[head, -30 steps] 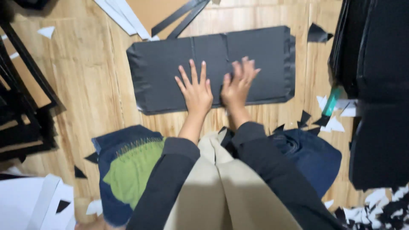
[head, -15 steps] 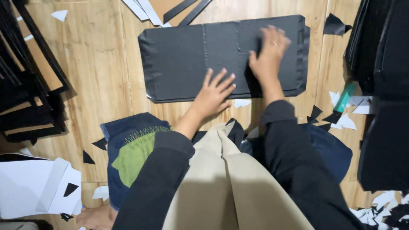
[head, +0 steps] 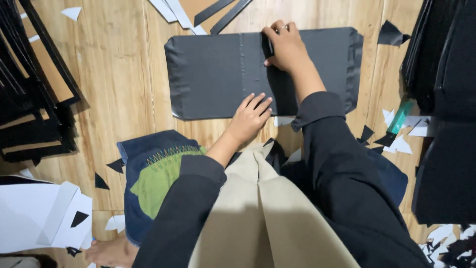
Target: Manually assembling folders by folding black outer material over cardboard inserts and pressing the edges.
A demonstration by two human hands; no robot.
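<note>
both hands rest on one black cover sheet [head: 213,74] lying flat on the wooden floor [head: 114,74]; left hand [head: 250,118] presses open-fingered at its near edge, right hand [head: 285,47] curls loosely over its far edge.

No packages, labels, signs or screens show anywhere on the wooden floor [head: 114,74]. Only plain dark and white card pieces lie there, none bearing a label or forming a package.
</note>
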